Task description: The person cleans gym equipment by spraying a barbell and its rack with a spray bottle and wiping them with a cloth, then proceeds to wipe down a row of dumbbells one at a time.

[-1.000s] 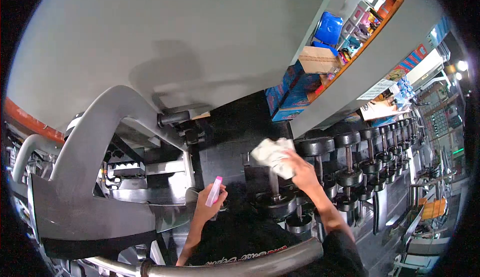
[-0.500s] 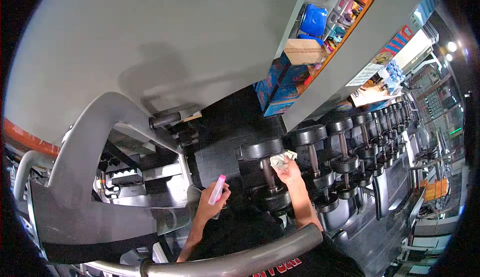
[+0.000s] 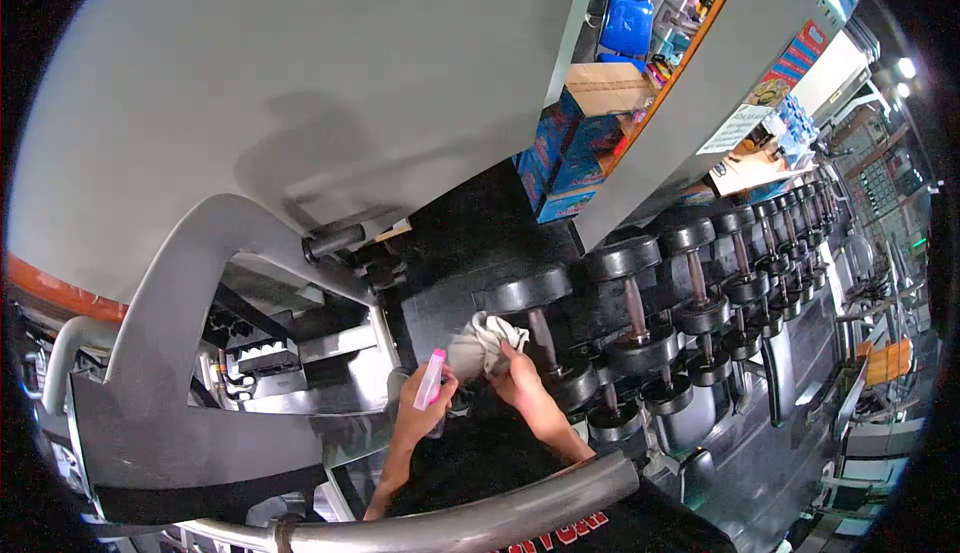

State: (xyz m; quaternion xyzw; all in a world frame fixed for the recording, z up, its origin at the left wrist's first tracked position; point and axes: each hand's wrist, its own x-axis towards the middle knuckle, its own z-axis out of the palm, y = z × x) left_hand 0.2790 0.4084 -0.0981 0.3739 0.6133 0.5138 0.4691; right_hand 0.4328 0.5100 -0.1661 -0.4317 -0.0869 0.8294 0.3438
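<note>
My left hand [image 3: 420, 408] is closed around a spray bottle [image 3: 431, 378] with a white and pink head. My fingers and palm hide most of its body. A crumpled pale cloth [image 3: 492, 341] is gripped in my right hand [image 3: 520, 381], just right of and above the bottle's head. Close behind the cloth is the nearest dumbbell [image 3: 525, 289], black with a bare metal handle. It lies at the near end of the rack, with its lower head partly behind my right hand.
More dumbbells [image 3: 632, 298] run in a row toward the upper right. A grey machine frame [image 3: 150, 353] stands at left, and a metal bar [image 3: 480, 515] crosses low in front of me. Cardboard boxes [image 3: 565, 163] are stacked by the grey wall [image 3: 350, 73].
My right hand has drawn the cloth leftward, off the nearest dumbbell and over beside the spray bottle. My left hand stays nearly in place. The view has shifted slightly.
</note>
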